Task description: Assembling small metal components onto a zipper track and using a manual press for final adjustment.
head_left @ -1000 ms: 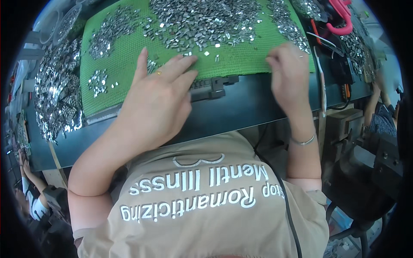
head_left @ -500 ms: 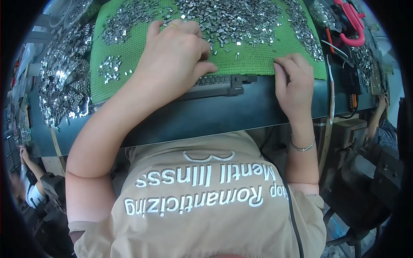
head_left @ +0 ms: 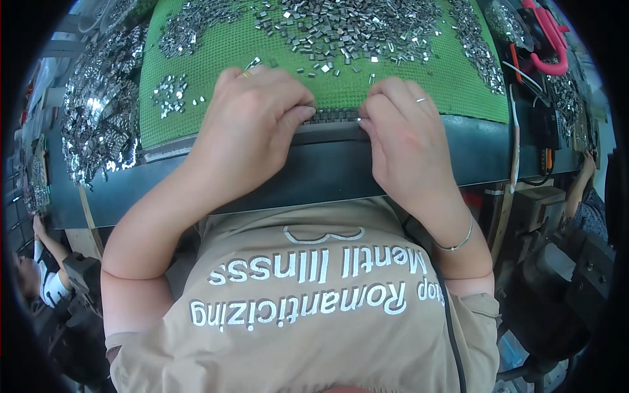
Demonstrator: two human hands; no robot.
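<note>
A green mesh mat (head_left: 216,59) lies on a dark workbench (head_left: 327,170), strewn with several small shiny metal pieces (head_left: 354,26). At the mat's near edge sits a dark narrow strip holding a row of these pieces (head_left: 335,116). My left hand (head_left: 252,124) rests on the strip's left end, fingertips pinched against it. My right hand (head_left: 400,137) presses on the strip's right end, a ring on one finger and a thin bracelet at the wrist. The two hands' fingertips almost meet over the strip.
A big heap of metal pieces (head_left: 98,111) lies left of the mat. A red-handled tool (head_left: 547,39) and cables sit at the right end of the bench. Another person (head_left: 39,275) sits at lower left; another person's arm (head_left: 583,177) shows at right.
My left hand came back from the scattered pieces to the near edge of the mat. My right hand slid left along the strip, so both hands now meet at its middle.
</note>
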